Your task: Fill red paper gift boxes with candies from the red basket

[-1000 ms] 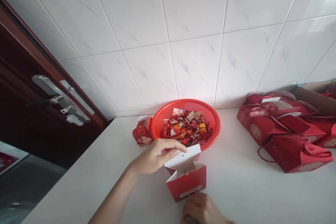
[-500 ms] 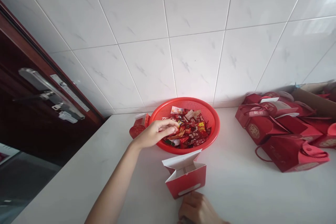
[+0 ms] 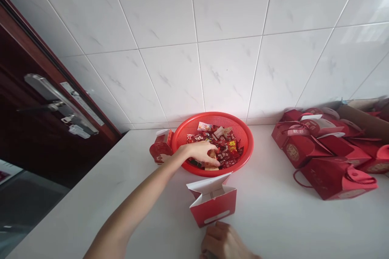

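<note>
My left hand reaches into a red perforated basket of wrapped candies. Its thumb and fingers are apart over the candies, and some wrappers show between them. In front of the basket stands a red box with a white inside, its top open. I see no candy inside the box. My right hand rests on the table just below the box's near edge, with its fingers curled; what it holds, if anything, is hidden.
Several closed red boxes are piled at the right, beside a brown carton. Another red box stands left of the basket. A tiled wall rises behind the white table, and a dark door is at the left.
My left hand has moved right and deeper over the candies, its fingers spreading wider. The view has shifted slightly; the open box and my right hand stay together.
</note>
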A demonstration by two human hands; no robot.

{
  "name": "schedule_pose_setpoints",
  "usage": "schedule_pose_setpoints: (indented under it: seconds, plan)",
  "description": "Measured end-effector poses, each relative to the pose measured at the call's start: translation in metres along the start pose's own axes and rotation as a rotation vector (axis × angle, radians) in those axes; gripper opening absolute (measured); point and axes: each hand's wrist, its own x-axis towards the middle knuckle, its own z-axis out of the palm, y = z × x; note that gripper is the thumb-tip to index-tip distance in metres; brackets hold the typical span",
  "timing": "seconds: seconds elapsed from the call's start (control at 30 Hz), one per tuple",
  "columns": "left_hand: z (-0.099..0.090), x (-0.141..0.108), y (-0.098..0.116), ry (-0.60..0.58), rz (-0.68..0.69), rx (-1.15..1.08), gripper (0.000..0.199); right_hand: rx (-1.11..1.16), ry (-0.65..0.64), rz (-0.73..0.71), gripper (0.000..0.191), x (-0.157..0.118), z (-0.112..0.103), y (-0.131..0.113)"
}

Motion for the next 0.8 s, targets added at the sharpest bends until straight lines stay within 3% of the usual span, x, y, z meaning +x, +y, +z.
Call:
schedule_pose_setpoints:
  seconds: [0.2,0.43,0.57,0.63,0.73,0.8]
  plan:
    - [0.003,0.015,0.014,-0.07,-0.032,0.118,0.07,-0.001,-0.08,0.024,0.019,-0.003,0.003,0.004]
    - [0.0,0.02,0.013,-0.108,-0.088,0.216,0.063,-0.051,-0.135,0.018,0.017,-0.005,0.009,0.008]
    - [0.004,0.02,0.019,-0.123,-0.094,0.28,0.067,0.024,-0.219,0.095,0.011,-0.002,0.004,0.007]
    - [0.007,0.021,0.022,-0.052,-0.109,0.279,0.068,0.144,-0.298,0.184,0.008,0.003,-0.007,0.003]
    - [0.009,0.022,0.022,0.079,-0.094,0.22,0.05,0.475,-0.433,0.29,0.008,0.018,-0.038,-0.009]
    - [0.007,0.022,0.018,0.143,-0.083,0.168,0.036,0.738,-0.514,0.202,0.009,0.035,-0.071,-0.02]
